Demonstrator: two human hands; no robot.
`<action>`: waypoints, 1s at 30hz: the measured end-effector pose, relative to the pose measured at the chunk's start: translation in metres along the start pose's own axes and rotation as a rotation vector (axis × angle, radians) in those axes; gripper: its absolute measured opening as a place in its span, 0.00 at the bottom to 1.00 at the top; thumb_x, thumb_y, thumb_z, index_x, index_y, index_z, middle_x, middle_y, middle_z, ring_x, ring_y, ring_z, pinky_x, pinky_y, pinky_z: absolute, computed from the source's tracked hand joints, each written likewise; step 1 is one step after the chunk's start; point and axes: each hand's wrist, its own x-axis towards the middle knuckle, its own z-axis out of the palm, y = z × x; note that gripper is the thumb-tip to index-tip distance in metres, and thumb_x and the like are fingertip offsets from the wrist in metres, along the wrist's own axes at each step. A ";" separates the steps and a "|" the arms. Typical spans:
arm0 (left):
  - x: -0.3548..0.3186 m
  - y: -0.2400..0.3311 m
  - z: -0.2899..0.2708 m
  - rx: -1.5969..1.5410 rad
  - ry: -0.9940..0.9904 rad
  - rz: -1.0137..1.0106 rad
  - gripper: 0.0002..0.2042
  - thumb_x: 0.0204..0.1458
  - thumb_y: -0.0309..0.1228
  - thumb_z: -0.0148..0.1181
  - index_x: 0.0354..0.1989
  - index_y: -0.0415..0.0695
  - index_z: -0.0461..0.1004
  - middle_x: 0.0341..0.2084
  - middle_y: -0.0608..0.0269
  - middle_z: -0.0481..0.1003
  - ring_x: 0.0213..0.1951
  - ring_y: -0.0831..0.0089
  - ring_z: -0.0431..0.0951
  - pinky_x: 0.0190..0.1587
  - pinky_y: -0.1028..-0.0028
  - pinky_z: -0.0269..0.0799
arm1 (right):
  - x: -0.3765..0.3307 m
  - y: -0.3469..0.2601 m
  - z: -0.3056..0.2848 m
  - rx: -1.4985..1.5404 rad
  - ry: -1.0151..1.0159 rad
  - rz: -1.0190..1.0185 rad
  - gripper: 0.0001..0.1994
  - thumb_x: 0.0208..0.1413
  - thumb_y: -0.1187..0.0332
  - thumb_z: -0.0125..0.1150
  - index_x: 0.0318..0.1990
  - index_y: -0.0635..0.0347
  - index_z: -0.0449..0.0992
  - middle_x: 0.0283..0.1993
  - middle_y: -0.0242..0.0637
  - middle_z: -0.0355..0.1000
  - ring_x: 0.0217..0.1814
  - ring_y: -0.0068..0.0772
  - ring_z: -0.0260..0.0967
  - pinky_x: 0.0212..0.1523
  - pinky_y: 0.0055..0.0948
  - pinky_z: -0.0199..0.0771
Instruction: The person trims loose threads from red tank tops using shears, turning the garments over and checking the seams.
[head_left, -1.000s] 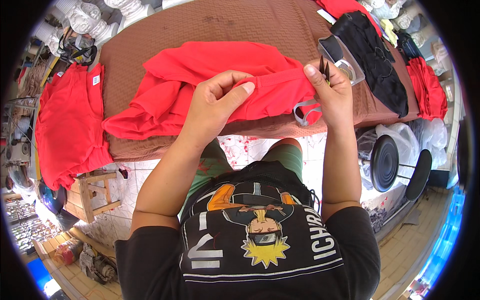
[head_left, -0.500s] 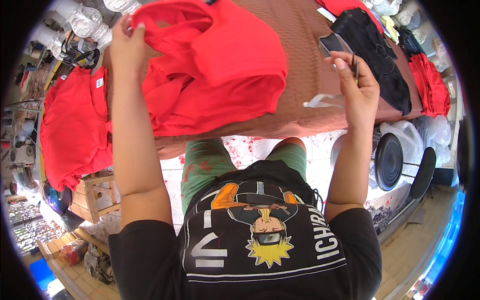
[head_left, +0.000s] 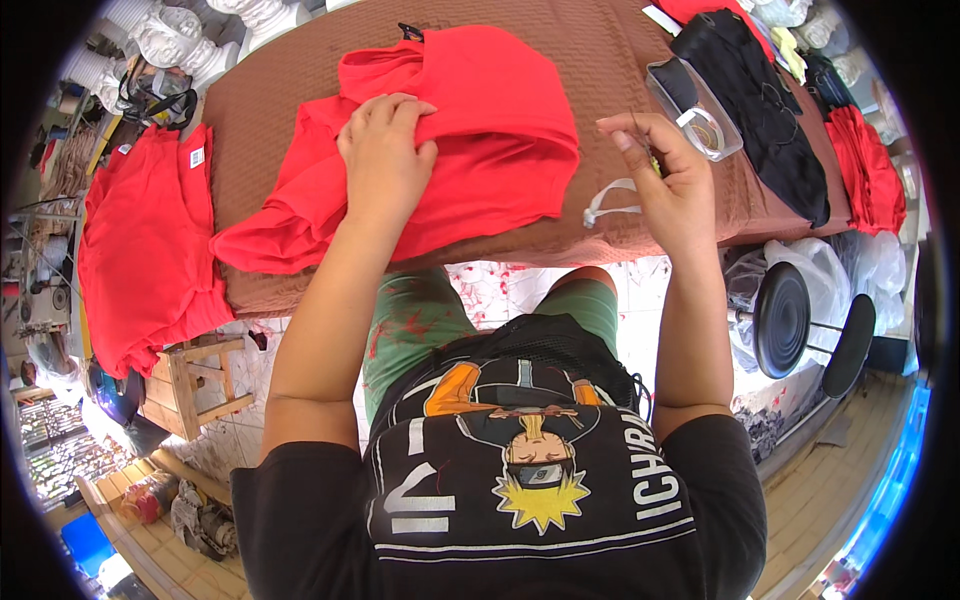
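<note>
A red garment (head_left: 500, 90) lies bunched and partly folded on the brown cloth-covered table (head_left: 600, 40) before me. My left hand (head_left: 385, 150) rests on its left part, thumb spread away from the fingers, palm toward the cloth. To the right of the garment, my right hand (head_left: 668, 175) is held above the table, fingers closed around a small thin tool, mostly hidden, with a dark tip and a bit of yellow showing. A white strap (head_left: 608, 200) hangs beside that hand; whether it joins the tool I cannot tell. Just beyond stands a clear plastic box (head_left: 725, 135) holding a roll and a dark item.
More red garments (head_left: 150, 240) hang over the table's left end. A black garment (head_left: 755, 120) and folded red cloth (head_left: 865, 170) lie at the right. White busts (head_left: 175, 45) stand at the far left. Black round stool parts (head_left: 782, 320) and plastic bags are beyond the right edge.
My left hand has let go of the raised garment edge and moved right and nearer, onto the cloth, which has settled lower. My right hand has shifted left, uncovering the plastic box.
</note>
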 end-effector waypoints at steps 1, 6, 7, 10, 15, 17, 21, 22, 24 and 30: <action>0.002 0.000 -0.003 -0.104 -0.001 -0.009 0.14 0.41 0.27 0.60 0.40 0.46 0.74 0.41 0.62 0.73 0.49 0.61 0.69 0.53 0.62 0.61 | -0.001 -0.001 0.001 -0.015 -0.012 -0.006 0.06 0.55 0.74 0.56 0.39 0.61 0.76 0.34 0.33 0.73 0.38 0.22 0.71 0.38 0.21 0.68; 0.007 0.037 -0.035 -0.543 -0.017 0.057 0.13 0.40 0.26 0.60 0.38 0.44 0.74 0.32 0.59 0.74 0.39 0.59 0.74 0.47 0.67 0.68 | -0.002 -0.007 0.031 0.034 -0.005 -0.181 0.15 0.46 0.76 0.63 0.45 0.56 0.76 0.46 0.38 0.71 0.47 0.31 0.70 0.46 0.24 0.70; 0.007 0.045 -0.039 -0.636 -0.034 0.091 0.13 0.40 0.26 0.61 0.38 0.44 0.73 0.33 0.58 0.74 0.38 0.58 0.74 0.45 0.69 0.69 | -0.003 -0.014 0.038 0.025 -0.020 -0.200 0.16 0.46 0.76 0.63 0.45 0.56 0.76 0.46 0.38 0.71 0.46 0.32 0.70 0.46 0.25 0.70; 0.005 0.061 -0.048 -0.788 -0.078 0.049 0.13 0.41 0.26 0.63 0.38 0.42 0.73 0.34 0.59 0.75 0.37 0.61 0.76 0.40 0.70 0.71 | -0.005 -0.033 0.041 0.051 -0.123 -0.090 0.15 0.46 0.77 0.64 0.44 0.56 0.76 0.42 0.35 0.74 0.42 0.27 0.71 0.44 0.23 0.71; -0.001 0.047 -0.055 -0.993 -0.280 -0.214 0.13 0.48 0.21 0.60 0.44 0.38 0.71 0.37 0.67 0.74 0.40 0.79 0.73 0.45 0.78 0.69 | -0.003 -0.011 0.029 0.364 -0.025 0.148 0.08 0.50 0.74 0.63 0.38 0.64 0.76 0.33 0.28 0.73 0.36 0.14 0.67 0.38 0.16 0.68; -0.002 0.044 -0.054 -1.096 -0.377 -0.311 0.13 0.49 0.22 0.60 0.44 0.37 0.70 0.37 0.67 0.74 0.40 0.81 0.73 0.44 0.80 0.68 | -0.003 -0.007 0.023 0.384 -0.012 0.200 0.07 0.51 0.73 0.62 0.37 0.65 0.76 0.32 0.27 0.73 0.34 0.13 0.66 0.36 0.16 0.67; -0.003 0.051 -0.057 -1.231 -0.357 -0.331 0.14 0.50 0.22 0.60 0.46 0.37 0.70 0.38 0.67 0.73 0.40 0.82 0.72 0.44 0.81 0.68 | -0.005 -0.017 0.028 0.456 0.064 0.140 0.07 0.52 0.71 0.62 0.36 0.66 0.76 0.28 0.24 0.71 0.31 0.12 0.62 0.34 0.14 0.64; -0.002 0.053 -0.058 -1.248 -0.347 -0.309 0.14 0.50 0.22 0.60 0.46 0.37 0.70 0.37 0.67 0.73 0.39 0.82 0.72 0.43 0.81 0.68 | -0.005 -0.016 0.026 0.429 0.064 0.147 0.06 0.52 0.72 0.62 0.35 0.66 0.76 0.29 0.25 0.70 0.31 0.12 0.62 0.34 0.14 0.63; -0.002 0.052 -0.059 -1.204 -0.298 -0.261 0.14 0.50 0.23 0.60 0.45 0.38 0.70 0.37 0.67 0.73 0.38 0.82 0.72 0.43 0.81 0.68 | -0.006 -0.012 0.020 0.376 0.065 0.160 0.06 0.52 0.72 0.62 0.34 0.65 0.77 0.30 0.25 0.70 0.32 0.13 0.63 0.35 0.15 0.63; -0.006 0.066 -0.070 -0.961 -0.168 -0.289 0.13 0.47 0.27 0.63 0.41 0.38 0.71 0.33 0.64 0.74 0.34 0.81 0.73 0.36 0.80 0.70 | -0.002 -0.006 0.024 0.308 0.148 0.048 0.04 0.50 0.74 0.63 0.32 0.65 0.77 0.32 0.28 0.70 0.34 0.16 0.62 0.35 0.17 0.62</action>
